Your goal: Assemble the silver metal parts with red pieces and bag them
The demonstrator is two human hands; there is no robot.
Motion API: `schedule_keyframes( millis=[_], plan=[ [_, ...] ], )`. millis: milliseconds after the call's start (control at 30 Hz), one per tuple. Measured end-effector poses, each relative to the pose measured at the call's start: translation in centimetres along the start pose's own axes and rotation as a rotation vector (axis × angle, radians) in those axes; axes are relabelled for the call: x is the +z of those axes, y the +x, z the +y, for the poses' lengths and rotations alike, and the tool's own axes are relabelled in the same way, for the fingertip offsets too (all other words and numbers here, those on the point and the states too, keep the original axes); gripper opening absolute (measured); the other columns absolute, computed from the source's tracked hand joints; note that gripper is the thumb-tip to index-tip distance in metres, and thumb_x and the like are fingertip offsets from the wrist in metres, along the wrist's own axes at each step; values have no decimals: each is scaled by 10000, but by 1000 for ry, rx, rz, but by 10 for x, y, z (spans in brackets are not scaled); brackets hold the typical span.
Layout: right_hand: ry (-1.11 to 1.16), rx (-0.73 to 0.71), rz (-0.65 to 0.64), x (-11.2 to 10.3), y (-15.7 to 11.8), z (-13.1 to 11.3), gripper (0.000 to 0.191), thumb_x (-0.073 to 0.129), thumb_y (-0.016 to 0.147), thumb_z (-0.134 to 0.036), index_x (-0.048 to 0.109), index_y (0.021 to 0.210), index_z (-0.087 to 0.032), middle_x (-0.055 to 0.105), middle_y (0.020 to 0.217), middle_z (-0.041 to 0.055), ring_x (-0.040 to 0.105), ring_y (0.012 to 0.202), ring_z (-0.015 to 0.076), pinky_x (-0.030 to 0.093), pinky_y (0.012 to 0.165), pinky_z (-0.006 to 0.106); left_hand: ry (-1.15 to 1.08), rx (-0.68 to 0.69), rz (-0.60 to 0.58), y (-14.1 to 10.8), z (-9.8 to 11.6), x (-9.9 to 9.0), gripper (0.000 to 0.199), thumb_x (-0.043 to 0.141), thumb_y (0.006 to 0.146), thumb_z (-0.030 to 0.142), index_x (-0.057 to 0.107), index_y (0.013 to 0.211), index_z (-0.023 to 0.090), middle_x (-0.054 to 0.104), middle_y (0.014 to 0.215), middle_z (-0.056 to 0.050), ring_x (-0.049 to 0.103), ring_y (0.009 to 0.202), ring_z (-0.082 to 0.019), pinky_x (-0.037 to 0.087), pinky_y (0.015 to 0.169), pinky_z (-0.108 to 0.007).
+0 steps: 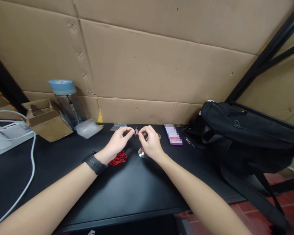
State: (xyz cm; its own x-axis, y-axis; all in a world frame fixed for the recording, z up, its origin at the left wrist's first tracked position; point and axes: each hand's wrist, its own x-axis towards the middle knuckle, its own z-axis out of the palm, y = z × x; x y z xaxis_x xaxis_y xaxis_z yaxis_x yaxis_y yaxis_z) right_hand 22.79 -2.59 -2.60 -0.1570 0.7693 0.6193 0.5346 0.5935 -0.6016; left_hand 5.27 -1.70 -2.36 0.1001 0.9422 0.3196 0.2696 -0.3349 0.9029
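My left hand (120, 141) and my right hand (150, 141) meet above the middle of the black table, both pinched closed. Between their fingertips stands a small thin metal disc, like a finger cymbal (136, 132), seen nearly edge-on. A bit of red cord shows at the fingertips on either side of it; how it runs through is too small to tell. Below my right hand lies another shiny finger cymbal (142, 152) with red at its centre. One more round metal edge (159, 136) shows partly behind the right hand. A bundle of red cords (119, 158) lies beneath my left wrist.
At the left are a power strip (8, 135) with white cables, an opened cardboard box (47, 120), a blue-lidded bottle (70, 104) and a clear plastic bag (88, 128). Rightward lie a phone (173, 134), keys (189, 142) and a black backpack (250, 140). Cardboard walls the back.
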Motion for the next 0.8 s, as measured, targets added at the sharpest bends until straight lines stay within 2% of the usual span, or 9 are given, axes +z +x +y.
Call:
schedule_keyframes(
  millis=[167, 300, 400, 533, 700, 800],
  plan=[
    [64, 48, 5, 2, -1, -2, 102, 526, 941, -252, 605, 900, -201, 661, 1046, 75, 650, 955, 185, 551, 775, 284, -21, 0, -6, -2, 2, 2, 305, 614, 898, 460, 716, 958, 179, 730, 1051, -80, 641, 1033, -239, 455, 974, -376],
    [422, 211, -16, 8, -2, 0, 121, 575, 927, -314, 567, 877, -204, 666, 1189, 73, 710, 881, 155, 610, 783, 298, 2, -10, -3, -2, -1, 3, 311, 626, 886, 469, 724, 952, 182, 738, 1059, -79, 645, 1039, -247, 459, 970, -385],
    [695, 370, -45, 11, -3, 1, 189, 669, 871, -355, 558, 878, -202, 684, 1102, 42, 734, 757, 133, 643, 758, 319, 48, -2, 6, 1, -7, 1, 307, 637, 872, 467, 730, 936, 183, 744, 1057, -82, 653, 1034, -254, 464, 969, -394],
    [911, 528, -62, 9, -2, 0, 355, 785, 772, -303, 619, 1076, -228, 694, 1003, 15, 745, 683, 132, 656, 749, 341, 155, 31, 10, 4, -15, -2, 272, 631, 867, 444, 732, 924, 198, 743, 1043, -75, 657, 1026, -259, 469, 968, -405],
    [1042, 613, -98, 2, 0, -3, 375, 817, 760, -303, 696, 1089, -171, 741, 939, 52, 767, 776, 178, 628, 901, 401, 385, 103, 16, 2, -10, -5, 236, 587, 896, 421, 728, 917, 233, 718, 1050, -55, 637, 1048, -260, 465, 940, -403],
    [1053, 608, -101, 2, 0, -4, 451, 869, 714, -330, 698, 1099, -170, 742, 950, 52, 766, 780, 180, 630, 893, 404, 509, 163, 4, 0, -4, -7, 237, 558, 920, 423, 709, 917, 241, 706, 1057, -48, 620, 1070, -266, 456, 931, -409]
  ],
)
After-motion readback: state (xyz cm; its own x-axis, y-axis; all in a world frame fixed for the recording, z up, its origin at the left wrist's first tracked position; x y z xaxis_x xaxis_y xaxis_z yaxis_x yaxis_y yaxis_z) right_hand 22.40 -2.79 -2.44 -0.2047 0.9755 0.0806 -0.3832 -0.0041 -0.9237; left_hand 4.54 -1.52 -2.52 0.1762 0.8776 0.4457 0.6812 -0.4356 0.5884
